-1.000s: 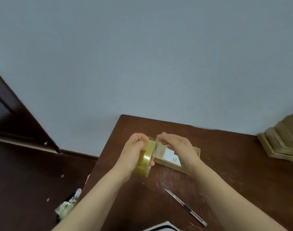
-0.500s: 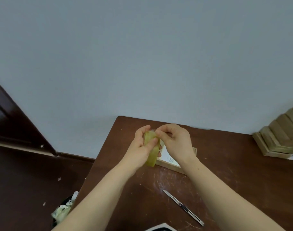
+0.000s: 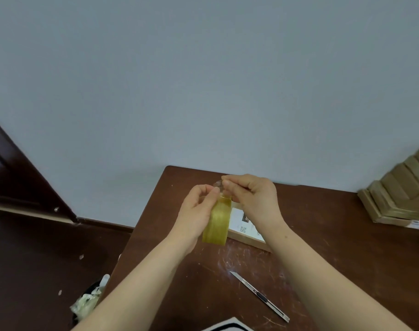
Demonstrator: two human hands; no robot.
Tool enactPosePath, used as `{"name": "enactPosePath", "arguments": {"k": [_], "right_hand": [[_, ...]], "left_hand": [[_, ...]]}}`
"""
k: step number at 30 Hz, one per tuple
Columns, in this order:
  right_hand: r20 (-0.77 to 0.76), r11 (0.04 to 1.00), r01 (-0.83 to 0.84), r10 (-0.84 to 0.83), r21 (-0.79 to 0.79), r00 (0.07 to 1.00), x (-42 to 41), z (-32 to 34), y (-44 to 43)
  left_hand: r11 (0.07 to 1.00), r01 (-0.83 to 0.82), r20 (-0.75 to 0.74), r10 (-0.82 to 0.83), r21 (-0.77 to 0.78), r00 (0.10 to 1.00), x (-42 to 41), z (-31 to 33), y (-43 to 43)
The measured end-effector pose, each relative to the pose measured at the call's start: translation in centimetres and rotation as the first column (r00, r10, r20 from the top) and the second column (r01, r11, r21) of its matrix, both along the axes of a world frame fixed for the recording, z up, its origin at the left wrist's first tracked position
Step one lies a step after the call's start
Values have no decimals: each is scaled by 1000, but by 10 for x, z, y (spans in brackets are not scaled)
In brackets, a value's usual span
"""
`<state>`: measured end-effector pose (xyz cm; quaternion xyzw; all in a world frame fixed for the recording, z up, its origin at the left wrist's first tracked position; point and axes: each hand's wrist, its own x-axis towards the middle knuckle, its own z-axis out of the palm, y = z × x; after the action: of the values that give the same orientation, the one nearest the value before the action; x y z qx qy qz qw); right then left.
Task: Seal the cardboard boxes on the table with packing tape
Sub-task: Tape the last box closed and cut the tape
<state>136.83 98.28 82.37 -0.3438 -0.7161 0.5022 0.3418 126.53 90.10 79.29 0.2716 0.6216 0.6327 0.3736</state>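
Two hands | left hand (image 3: 196,211) grips tape roll (image 3: 218,223) | right hand (image 3: 256,199) fingers (image 3: 230,187) pinch tape end (image 3: 220,185) | box (image 3: 249,240) label (image 3: 238,218) unreadable

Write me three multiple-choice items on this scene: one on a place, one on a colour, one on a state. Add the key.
1. Where does the utility knife lie?
A. On top of the cardboard box
B. On the table, nearer the person than the box
C. On the floor

2. What colour is the tape roll?
A. Blue
B. Black
C. Translucent yellow

3. What is the right hand doing?
A. Pinching at the top of the roll, which the left hand holds
B. Lying flat on the table
C. Gripping the knife

Key: 1 B, the knife lies on bare wood on the person's side of the box. 2 C, the roll looks yellow and see-through. 3 A, its fingers meet at the roll's upper edge.
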Motion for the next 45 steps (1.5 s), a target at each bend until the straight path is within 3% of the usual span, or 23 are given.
{"name": "enactPosePath", "arguments": {"k": [8,14,22,34,41,45], "right_hand": [[44,995,-95,96,-34,994,2,13,8],[55,984,-157,162,-83,985,8,18,7],[59,991,-132,130,24,990,6,24,6],[282,931,-170,77,323,956,5,25,7],[326,917,-270,170,292,930,5,26,12],[313,915,-281,187,288,931,7,26,17]], "left_hand": [[998,-17,125,24,-52,992,4,8,3],[1000,-25,111,26,-7,994,5,15,1],[997,10,58,-14,81,998,8,20,-2],[991,17,33,-22,130,999,10,19,-5],[987,44,193,-73,154,979,6,17,-6],[987,83,42,-89,134,995,4,20,-8]]}}
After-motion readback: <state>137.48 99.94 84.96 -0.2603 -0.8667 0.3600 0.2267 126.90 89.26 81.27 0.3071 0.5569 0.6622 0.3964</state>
